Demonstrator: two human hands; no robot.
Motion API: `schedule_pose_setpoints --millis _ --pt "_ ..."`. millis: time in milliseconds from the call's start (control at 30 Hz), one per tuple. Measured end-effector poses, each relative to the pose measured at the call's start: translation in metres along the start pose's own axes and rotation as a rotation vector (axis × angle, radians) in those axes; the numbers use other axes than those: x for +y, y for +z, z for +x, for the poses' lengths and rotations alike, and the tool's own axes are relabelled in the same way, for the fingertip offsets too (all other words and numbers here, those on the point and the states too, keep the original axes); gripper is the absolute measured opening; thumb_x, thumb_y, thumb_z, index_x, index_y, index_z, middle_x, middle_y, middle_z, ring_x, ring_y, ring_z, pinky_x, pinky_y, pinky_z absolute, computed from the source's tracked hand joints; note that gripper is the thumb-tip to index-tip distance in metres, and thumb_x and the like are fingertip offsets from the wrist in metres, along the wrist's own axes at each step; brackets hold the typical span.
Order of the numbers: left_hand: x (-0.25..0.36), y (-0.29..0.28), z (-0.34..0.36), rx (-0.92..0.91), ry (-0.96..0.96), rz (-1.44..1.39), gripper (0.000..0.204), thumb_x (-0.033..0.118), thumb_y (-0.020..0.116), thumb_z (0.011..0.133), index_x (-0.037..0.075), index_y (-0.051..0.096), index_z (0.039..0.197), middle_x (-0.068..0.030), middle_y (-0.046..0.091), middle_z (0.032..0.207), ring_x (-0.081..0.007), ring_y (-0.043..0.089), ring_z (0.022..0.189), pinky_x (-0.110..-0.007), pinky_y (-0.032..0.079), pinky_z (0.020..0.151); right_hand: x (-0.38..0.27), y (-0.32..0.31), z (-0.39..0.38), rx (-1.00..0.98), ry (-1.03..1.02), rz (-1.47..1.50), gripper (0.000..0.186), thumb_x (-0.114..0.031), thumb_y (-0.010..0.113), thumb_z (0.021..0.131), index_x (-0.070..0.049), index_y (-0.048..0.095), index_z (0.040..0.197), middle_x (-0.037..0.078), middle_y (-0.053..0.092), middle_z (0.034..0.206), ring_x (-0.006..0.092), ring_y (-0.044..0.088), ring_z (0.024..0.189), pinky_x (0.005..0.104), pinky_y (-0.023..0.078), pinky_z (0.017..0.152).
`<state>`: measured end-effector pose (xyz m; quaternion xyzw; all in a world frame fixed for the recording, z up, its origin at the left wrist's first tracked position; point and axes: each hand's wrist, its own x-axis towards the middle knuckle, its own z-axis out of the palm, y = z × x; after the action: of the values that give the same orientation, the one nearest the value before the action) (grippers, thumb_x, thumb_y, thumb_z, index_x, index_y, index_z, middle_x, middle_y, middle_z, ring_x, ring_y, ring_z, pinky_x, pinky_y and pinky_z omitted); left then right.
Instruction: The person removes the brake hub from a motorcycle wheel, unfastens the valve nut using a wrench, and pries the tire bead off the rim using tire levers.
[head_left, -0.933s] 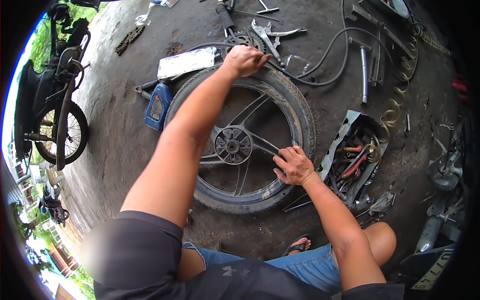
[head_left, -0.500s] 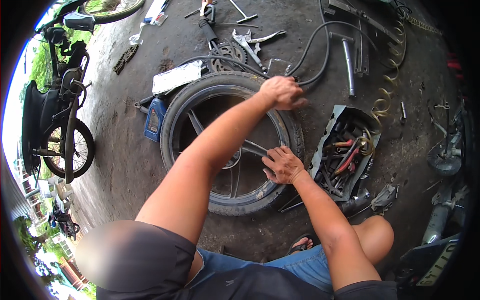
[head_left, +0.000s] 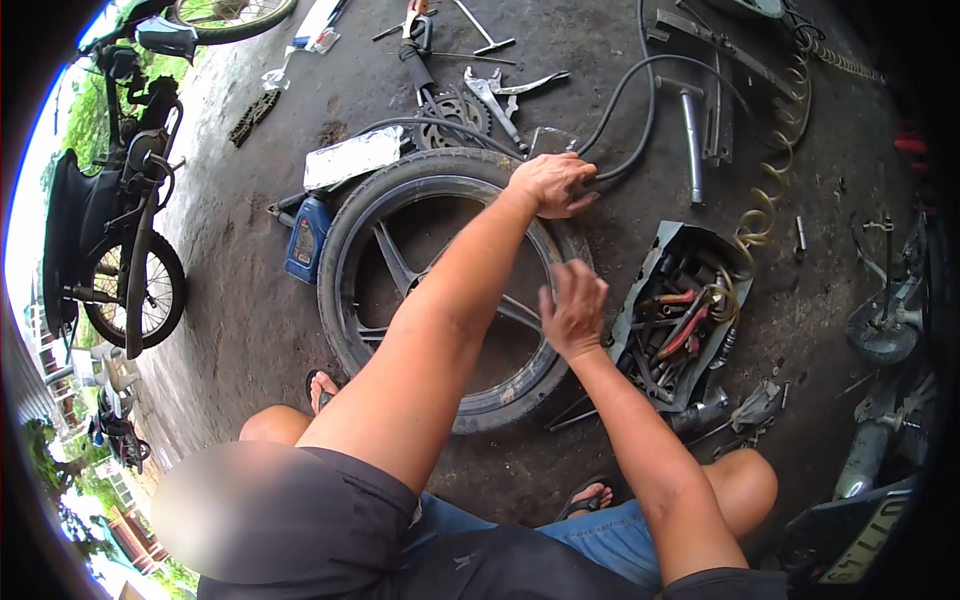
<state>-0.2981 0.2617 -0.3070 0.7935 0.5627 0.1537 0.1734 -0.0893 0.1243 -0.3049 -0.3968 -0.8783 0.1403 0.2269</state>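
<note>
A motorcycle wheel point(head_left: 410, 275) with a spoked alloy rim lies flat on the floor in front of me, its black tyre point(head_left: 338, 225) around it. My left arm crosses over the wheel and hides the hub. My left hand point(head_left: 553, 186) has its fingers curled over the tyre's far right edge, beside a black hose point(head_left: 636, 150). Slightly blurred, my right hand point(head_left: 577, 308) is above the right side of the rim, fingers apart and nothing held.
An open box of hand tools point(head_left: 672, 330) stands right of the wheel. A blue oil bottle point(head_left: 308, 240) touches the tyre's left side. Beyond lie a chainring point(head_left: 455, 122), a T-handle wrench point(head_left: 690, 140) and a coiled air hose point(head_left: 765, 215). A motorcycle point(head_left: 140, 200) stands at left.
My right hand has lifted off the spoke and rim and moved away from me, its fingers spreading. My left hand has shifted slightly left, and its fingers have settled on the tyre edge.
</note>
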Motion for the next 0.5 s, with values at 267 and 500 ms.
schedule_pose_setpoints --millis 267,500 --pt "-0.006 -0.008 0.004 0.051 0.031 -0.065 0.033 0.037 0.069 0.096 0.007 0.064 0.109 -0.0157 0.069 0.097 -0.0366 0.068 0.098 -0.046 0.056 0.086 0.031 0.039 0.033 0.265 0.668 0.127 0.028 -0.03 0.061 0.104 -0.002 0.059 0.108 0.019 0.061 0.104 0.0422 0.062 0.1 0.0519 0.05 0.087" --pt "-0.093 -0.056 -0.05 0.474 -0.413 -0.036 0.029 0.032 0.066 0.1 0.01 0.074 0.116 -0.0167 0.074 0.11 -0.0339 0.07 0.106 -0.041 0.055 0.093 0.037 0.041 0.027 0.264 0.607 0.115 0.023 -0.025 0.06 0.105 -0.003 0.061 0.102 0.017 0.061 0.1 0.041 0.063 0.096 0.0497 0.05 0.081"
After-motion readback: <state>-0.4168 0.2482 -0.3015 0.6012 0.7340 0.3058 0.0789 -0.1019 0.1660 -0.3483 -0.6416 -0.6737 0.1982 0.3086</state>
